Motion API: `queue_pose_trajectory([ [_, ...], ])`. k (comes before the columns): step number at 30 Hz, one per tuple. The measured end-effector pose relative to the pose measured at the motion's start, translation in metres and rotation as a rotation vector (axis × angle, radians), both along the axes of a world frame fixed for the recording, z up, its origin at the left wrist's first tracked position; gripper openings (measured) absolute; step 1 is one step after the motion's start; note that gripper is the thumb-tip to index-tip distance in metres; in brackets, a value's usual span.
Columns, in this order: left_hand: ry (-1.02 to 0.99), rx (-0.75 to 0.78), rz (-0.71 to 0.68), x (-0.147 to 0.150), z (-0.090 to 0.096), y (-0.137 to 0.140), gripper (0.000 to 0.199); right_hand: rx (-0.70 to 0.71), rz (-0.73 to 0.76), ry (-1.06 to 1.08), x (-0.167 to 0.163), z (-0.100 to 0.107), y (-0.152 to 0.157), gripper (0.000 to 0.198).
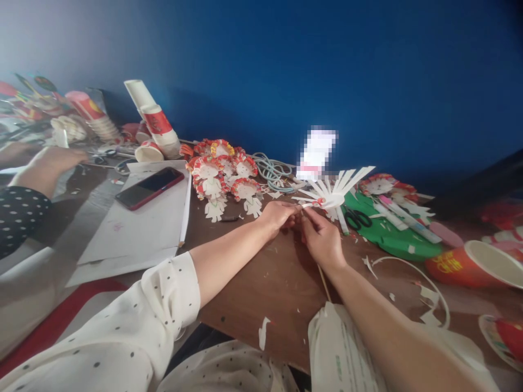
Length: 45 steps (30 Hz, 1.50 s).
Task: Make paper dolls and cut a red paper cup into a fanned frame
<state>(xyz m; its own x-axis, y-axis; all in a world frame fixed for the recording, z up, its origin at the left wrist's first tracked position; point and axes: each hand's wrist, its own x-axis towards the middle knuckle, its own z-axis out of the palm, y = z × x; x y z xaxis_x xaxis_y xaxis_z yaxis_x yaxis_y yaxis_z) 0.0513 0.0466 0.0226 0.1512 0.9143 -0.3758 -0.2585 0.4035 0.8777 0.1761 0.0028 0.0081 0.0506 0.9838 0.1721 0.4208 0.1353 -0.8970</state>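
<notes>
My left hand (280,216) and my right hand (322,237) meet over the brown table, fingers pinched together. Between the fingertips is a paper cup cut into strips (337,197), its white strips fanned out beyond my hands with a bit of red near the grip. The exact spot being pinched is partly hidden by my fingers. Just left lie several red-and-white paper figures (210,171) with frilled edges. Black-handled scissors (357,219) rest to the right of the cut cup. A thin stick (324,283) runs down beneath my right hand.
A phone (150,188) lies on a white board (134,234) at left. Stacked paper cups (159,130) lean behind it; a coiled cord (272,171) lies farther back. Right are green material (379,234) and a red cup (453,267). Another person's hands (51,163) are far left.
</notes>
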Motion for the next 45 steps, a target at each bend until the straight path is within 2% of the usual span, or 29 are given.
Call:
queue_pose_trajectory([
  [4,-0.006,0.016,-0.004,-0.0001,-0.0015,0.0005,0.019,-0.035,0.003,0.104,-0.0026,0.0015,-0.0004,0.051],
  [8,-0.017,0.02,-0.011,-0.0007,-0.0034,0.0007,0.019,-0.132,0.008,0.265,-0.0048,0.0037,-0.0015,0.052],
  [12,-0.029,0.013,-0.011,-0.0011,-0.0036,0.0005,0.019,-0.205,0.043,0.331,-0.0059,0.0073,-0.0022,0.053],
  [23,-0.063,0.028,-0.015,-0.0007,-0.0047,0.0015,0.025,-0.234,0.062,0.499,-0.0052,0.0006,0.0012,0.057],
  [28,-0.087,0.059,-0.066,-0.0017,-0.0056,0.0009,0.026,-0.248,0.061,0.597,-0.0049,0.0028,0.0005,0.054],
  [45,-0.059,0.06,-0.097,-0.0014,-0.0078,0.0005,0.032,-0.219,-0.017,0.568,-0.0045,-0.0019,0.0019,0.057],
])
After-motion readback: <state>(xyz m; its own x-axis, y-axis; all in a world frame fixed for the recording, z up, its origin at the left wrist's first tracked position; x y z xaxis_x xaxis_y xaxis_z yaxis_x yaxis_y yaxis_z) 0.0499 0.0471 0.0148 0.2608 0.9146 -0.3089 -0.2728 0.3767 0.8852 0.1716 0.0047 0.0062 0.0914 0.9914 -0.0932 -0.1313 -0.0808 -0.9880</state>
